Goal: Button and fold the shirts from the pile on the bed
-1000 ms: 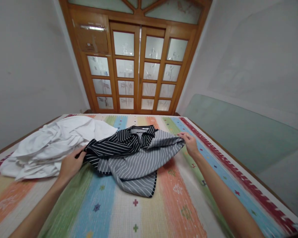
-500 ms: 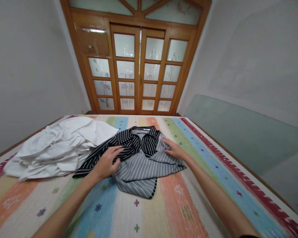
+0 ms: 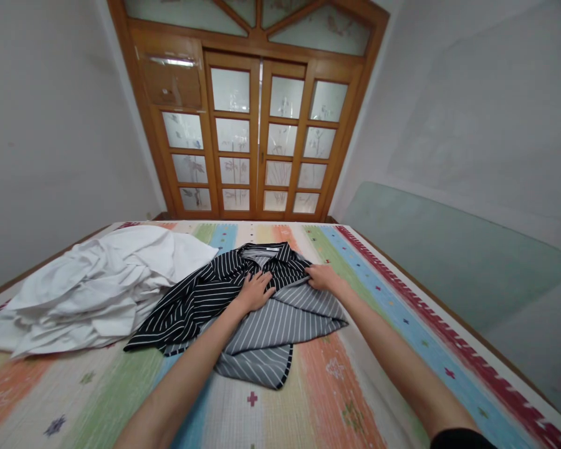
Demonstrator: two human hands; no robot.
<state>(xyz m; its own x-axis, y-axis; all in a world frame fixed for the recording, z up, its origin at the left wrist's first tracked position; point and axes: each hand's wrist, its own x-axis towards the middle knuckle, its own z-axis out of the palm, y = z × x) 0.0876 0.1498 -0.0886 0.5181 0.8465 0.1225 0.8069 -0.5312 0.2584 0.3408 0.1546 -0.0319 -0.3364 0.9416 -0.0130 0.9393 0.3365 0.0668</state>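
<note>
A black shirt with white stripes [image 3: 201, 293] lies on the bed, its collar toward the far end. Its grey, white-striped inner side shows over the lower right part, where the front is folded back. My left hand [image 3: 255, 291] lies flat on the middle of the shirt front below the collar, fingers spread. At the shirt's right side, my right hand [image 3: 321, 277] is closed on the edge of the cloth, with its fingertips partly hidden. The sleeve on the left stretches toward the white cloth.
A crumpled white cloth [image 3: 98, 287] lies on the left of the bed, close to the shirt's sleeve. The striped, patterned bedspread [image 3: 355, 386] covers the bed. Walls flank both sides, and wooden doors with glass panes [image 3: 247, 137] stand beyond the far end.
My left hand has moved right, onto the shirt's middle. My right hand has closed on the right edge, and more black fabric shows there. The left part of the shirt lies more spread.
</note>
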